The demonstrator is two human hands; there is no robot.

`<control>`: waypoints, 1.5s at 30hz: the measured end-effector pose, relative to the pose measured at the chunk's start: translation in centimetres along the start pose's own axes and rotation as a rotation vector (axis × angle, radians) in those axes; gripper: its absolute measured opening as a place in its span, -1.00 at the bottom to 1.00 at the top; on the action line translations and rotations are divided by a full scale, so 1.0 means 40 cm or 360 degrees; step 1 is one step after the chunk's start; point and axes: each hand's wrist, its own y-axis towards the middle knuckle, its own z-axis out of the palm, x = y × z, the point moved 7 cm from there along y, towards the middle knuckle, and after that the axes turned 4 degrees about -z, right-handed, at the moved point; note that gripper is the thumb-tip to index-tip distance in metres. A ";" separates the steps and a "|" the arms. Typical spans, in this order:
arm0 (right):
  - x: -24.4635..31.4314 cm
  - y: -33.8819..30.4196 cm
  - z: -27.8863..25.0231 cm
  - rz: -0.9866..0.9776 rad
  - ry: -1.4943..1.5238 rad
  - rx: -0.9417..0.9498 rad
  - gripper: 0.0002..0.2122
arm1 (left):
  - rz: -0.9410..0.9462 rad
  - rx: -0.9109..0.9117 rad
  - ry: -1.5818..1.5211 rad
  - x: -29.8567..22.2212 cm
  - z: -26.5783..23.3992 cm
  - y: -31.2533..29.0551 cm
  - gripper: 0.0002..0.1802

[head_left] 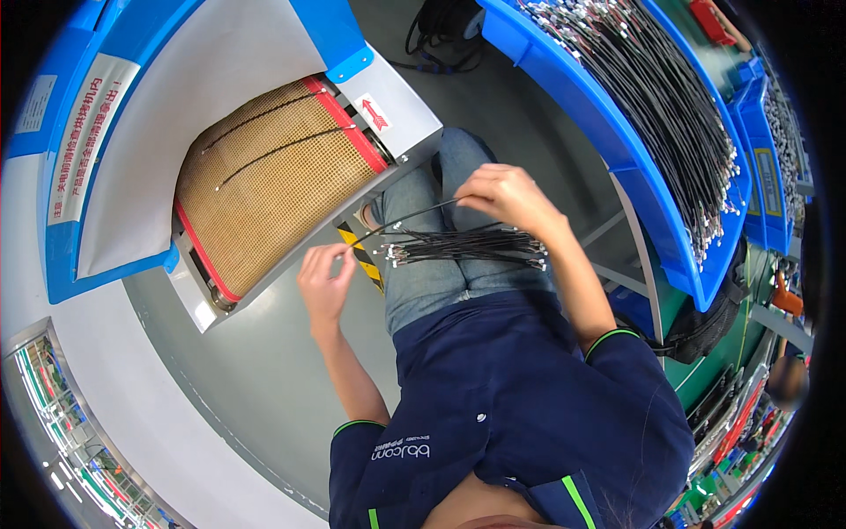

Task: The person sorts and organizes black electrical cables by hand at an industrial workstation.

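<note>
A thin black cable [407, 217] stretches between my two hands above my lap. My left hand [324, 275] pinches its lower left end, and my right hand [504, 193] pinches the other end near my knees. Across my thighs lies a bundle of similar black cables [467, 246] with small white connectors at both ends. Ahead on the left, two single black cables [280, 152] rest apart on the tan mesh conveyor belt [291, 196], which has red edges.
A blue and white machine hood [203, 70] arches over the belt. At the right stands a long blue bin [608, 145] packed with black cables; another blue bin [765, 167] is beyond it. A dark coiled cord [441, 35] lies on the floor at the top.
</note>
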 end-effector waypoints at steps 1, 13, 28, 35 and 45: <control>-0.016 -0.012 -0.017 0.0043 -0.0011 -0.0013 -0.91 | -0.0064 -0.0012 0.0042 0.024 -0.014 -0.006 -0.86; -0.042 -0.043 -0.067 0.0426 0.0359 -0.0169 -0.92 | -0.0205 -0.0098 0.0104 0.077 -0.077 -0.030 -0.87; -0.018 -0.046 -0.077 0.0174 0.0229 -0.0329 -0.92 | -0.0167 -0.0079 0.0081 0.074 -0.076 -0.043 -0.87; -0.020 -0.048 -0.068 0.0133 0.0280 -0.0206 -0.93 | -0.0190 -0.0082 0.0097 0.088 -0.081 -0.045 -0.86; -0.012 0.011 -0.028 0.0002 0.0204 -0.0187 -0.92 | -0.0209 -0.0158 0.0186 0.137 -0.123 0.014 -0.89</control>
